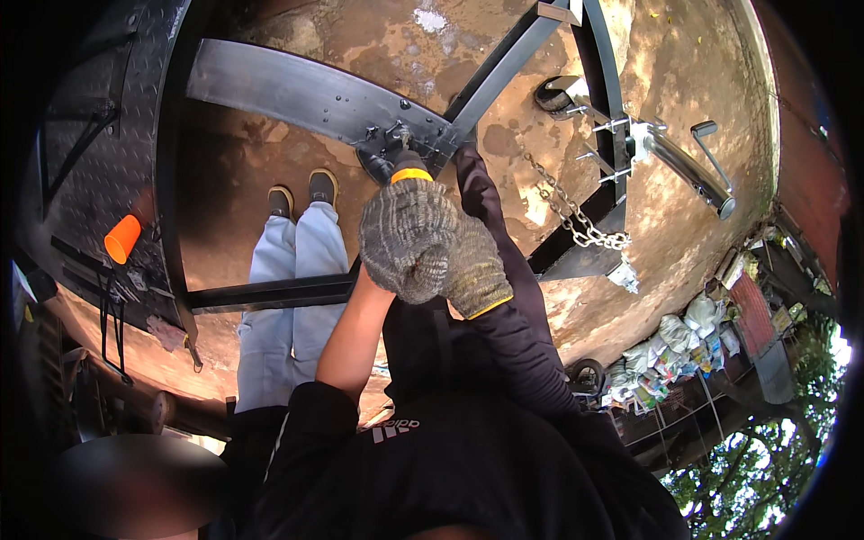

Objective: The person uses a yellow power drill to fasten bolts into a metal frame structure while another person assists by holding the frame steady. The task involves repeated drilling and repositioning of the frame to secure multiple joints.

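Left hand (pixel 407 229): My fingers, in a grey glove, are wrapped round the back of the tool.
Right hand (pixel 477 267): It presses close by my left hand; its fingers are hidden, so I cannot tell if they grasp.
Tool (pixel 410 174): It looks like a drill, black with an orange ring. It points away from me, at the beam; I cannot tell if the tip touches.
Beam (pixel 297 85): It is long, black metal, and joins a slanted bar (pixel 506 74) just past the tool.
Drilling: I think I am at the step of making a hole or turning a screw.
Next push: I think it needs steady arms and a straight tool.
Nearby: A chain (pixel 583 236) hangs on my right; an orange cup (pixel 122 239) is on my left.
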Available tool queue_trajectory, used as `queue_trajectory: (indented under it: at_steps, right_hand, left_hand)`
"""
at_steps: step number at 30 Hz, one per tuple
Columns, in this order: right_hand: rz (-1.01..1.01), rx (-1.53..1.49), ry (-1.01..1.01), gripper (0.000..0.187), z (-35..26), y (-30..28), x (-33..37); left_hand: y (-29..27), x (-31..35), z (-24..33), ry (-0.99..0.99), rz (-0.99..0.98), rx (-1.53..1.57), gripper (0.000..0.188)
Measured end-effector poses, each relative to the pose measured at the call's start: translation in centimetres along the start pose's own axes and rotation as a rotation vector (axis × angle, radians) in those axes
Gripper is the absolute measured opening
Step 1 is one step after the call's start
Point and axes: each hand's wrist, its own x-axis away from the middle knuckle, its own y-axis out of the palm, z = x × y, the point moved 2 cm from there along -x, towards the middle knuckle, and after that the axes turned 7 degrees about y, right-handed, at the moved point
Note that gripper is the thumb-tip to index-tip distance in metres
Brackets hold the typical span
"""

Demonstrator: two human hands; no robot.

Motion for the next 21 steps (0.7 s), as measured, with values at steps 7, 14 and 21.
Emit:
queue_trajectory:
  at_steps: [7,14,21]
  right_hand:
    - [-0.12,0.007,0.071,0.047,0.5,-0.1,-0.1]
    - [-0.063,0.04,0.051,0.042,-0.8,-1.1,-0.4]
    - [-0.054,0.057,0.039,0.041,-0.9,-1.4,-0.4]
  left_hand:
    - [1.3,0.2,-1.1,-0.133,0.192,0.946,0.035]
    - [1.0,1.1,-2.3,-0.143,0.179,0.326,0.034]
    - [1.5,0.9,-2.8,-0.116,0.212,0.927,0.033]
